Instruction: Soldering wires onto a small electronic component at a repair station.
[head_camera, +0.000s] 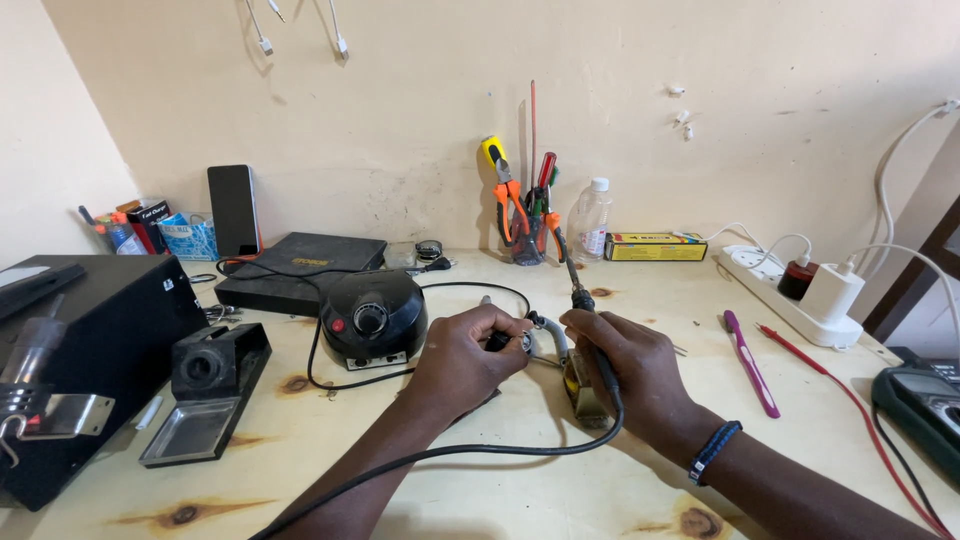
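I see even, soft light across the wooden bench (640, 300), bright enough to read every surface. Under my left hand (462, 362) and right hand (625, 372) the shadows are faint and short, just below the fingers (500, 325). A dull sheen sits on the round black unit (373, 315) left of my fingers; no harsh glare anywhere. Focus holds sharp from the knuckles to the far wall (400, 130). The wide lens bends the edges: the black box (90, 350) far left of my fingers bulges and stretches

Yellow-red flat box (655, 246) by wall; dark phone screen (233, 210) leaning left.
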